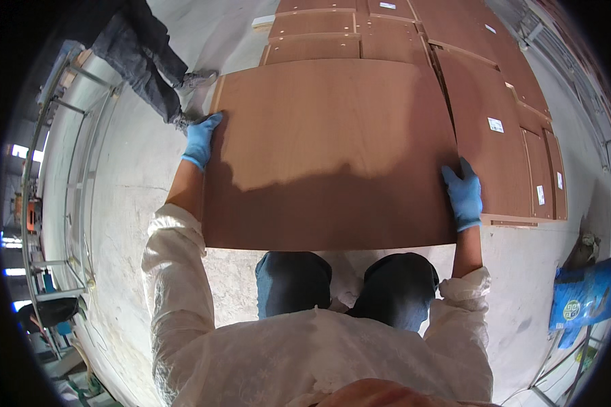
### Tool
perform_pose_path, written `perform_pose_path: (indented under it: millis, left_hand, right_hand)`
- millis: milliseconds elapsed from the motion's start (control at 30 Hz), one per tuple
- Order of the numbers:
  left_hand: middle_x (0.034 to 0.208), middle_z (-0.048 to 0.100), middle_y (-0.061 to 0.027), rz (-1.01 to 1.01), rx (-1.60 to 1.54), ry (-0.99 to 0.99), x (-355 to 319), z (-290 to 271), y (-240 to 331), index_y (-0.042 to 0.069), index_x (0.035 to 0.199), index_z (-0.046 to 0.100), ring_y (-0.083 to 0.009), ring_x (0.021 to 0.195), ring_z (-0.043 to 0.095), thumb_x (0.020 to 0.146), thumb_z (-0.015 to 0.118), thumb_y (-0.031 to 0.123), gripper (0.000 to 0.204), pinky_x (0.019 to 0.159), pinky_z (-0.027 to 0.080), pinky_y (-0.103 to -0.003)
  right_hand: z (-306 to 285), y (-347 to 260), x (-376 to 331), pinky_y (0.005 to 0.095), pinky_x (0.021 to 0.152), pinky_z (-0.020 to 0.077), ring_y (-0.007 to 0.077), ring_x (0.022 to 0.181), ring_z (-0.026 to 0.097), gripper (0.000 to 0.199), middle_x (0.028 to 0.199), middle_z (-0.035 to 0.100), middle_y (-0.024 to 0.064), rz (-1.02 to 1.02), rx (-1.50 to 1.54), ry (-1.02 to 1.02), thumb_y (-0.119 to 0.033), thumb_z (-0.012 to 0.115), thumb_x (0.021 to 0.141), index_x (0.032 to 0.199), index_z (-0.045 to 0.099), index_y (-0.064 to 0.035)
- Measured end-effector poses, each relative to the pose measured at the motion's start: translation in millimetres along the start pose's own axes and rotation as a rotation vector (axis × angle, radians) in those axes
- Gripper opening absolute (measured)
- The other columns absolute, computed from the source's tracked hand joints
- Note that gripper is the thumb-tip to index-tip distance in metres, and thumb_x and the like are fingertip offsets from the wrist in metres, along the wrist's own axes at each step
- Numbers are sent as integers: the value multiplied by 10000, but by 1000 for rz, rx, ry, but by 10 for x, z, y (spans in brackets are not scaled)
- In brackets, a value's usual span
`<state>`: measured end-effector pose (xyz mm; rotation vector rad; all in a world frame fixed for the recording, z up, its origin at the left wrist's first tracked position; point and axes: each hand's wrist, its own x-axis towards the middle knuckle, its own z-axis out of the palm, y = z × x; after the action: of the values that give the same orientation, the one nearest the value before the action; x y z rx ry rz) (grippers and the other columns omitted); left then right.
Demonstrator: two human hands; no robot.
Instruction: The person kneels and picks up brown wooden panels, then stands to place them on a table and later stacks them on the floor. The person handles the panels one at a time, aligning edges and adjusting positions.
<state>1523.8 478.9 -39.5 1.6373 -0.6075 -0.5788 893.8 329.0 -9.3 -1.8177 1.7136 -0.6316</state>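
Observation:
A wide brown wooden panel (pixel 326 149) spans the space in front of my knees. My left hand (pixel 200 141), in a blue glove, grips its left edge near the far corner. On the opposite side my right hand (pixel 464 195), also gloved in blue, holds the right edge closer to me. The fingertips under the panel are hidden. A shadow covers the panel's near part. Its far edge overlaps the stacked brown panels (pixel 312 47) behind it, but I cannot tell whether it touches them.
More brown panels with white labels (pixel 489 156) are stacked at the right. Another person's legs (pixel 139 64) stand at the far left, close to the panel's corner. Metal frames (pixel 81 183) line the left side. A blue bag (pixel 586 295) lies at the right.

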Motion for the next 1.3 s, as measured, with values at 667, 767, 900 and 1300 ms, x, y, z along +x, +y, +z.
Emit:
perform_pose_path:
  millis: [667,767,900,1300]
  left_hand:
    - [1071,775,-80,-160,81,-83,-10,304,-429,-44,1162,770,-167,906,699,883,839,190,371,871,559,-305]
    - [1041,776,-79,-86,68,-147,-31,383,-450,-43,1145,777,-163,880,691,893,829,213,363,841,562,-312]
    - [988,767,-75,-97,172,-85,-148,398,-438,-50,1115,777,-161,834,673,901,818,276,393,769,552,-342]
    - [996,767,-108,-172,278,-181,-247,463,-246,-47,1203,740,-194,878,682,916,788,362,502,820,538,-362]
  right_hand:
    - [-149,338,-245,442,1046,503,418,1255,632,710,1318,666,297,97,22,-44,-387,744,905,1424,574,67]
    - [-181,348,-288,398,883,549,310,1022,700,625,1127,733,214,64,86,-37,-316,748,925,1387,596,75]
    - [-229,337,-294,316,666,505,121,757,576,522,889,668,79,83,207,-96,-221,745,952,1348,604,89]
    - [-253,273,-252,313,871,513,160,979,589,482,1193,700,117,33,214,-143,-187,710,980,1354,605,98]
